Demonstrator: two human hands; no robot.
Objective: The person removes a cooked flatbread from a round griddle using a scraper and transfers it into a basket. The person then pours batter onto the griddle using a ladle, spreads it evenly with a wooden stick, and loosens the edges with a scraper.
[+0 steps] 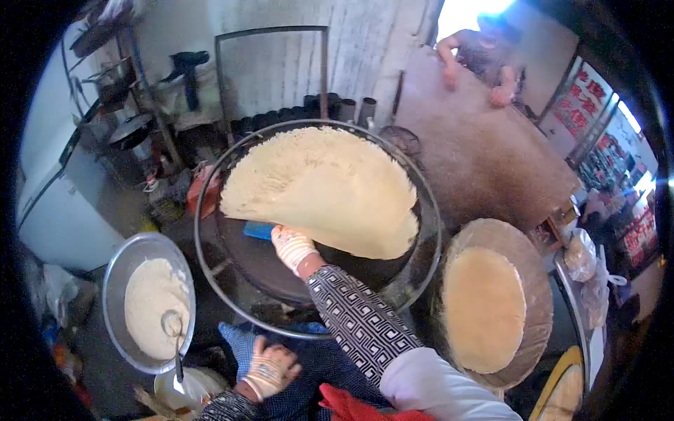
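Observation:
A large thin pale pancake (323,189) lies on a round dark griddle (256,263). Its near edge is folded or lifted back, baring the front of the plate. At that edge is my right hand (291,249), in a striped glove with bare fingertips, closed on a flat blue scraper (258,230); part of the scraper is hidden by the pancake and fingers. My left hand (270,366), gloved likewise, hangs in front of the blue apron (242,344) with its fingers apart and nothing in them.
A metal bowl (112,309) of pale batter with a ladle (175,337) stands at left. On the right a lined basket (537,316) holds a round stack of pancakes. Behind it is a brown table (484,161), where a person (484,59) leans. A metal ring (437,231) surrounds the griddle.

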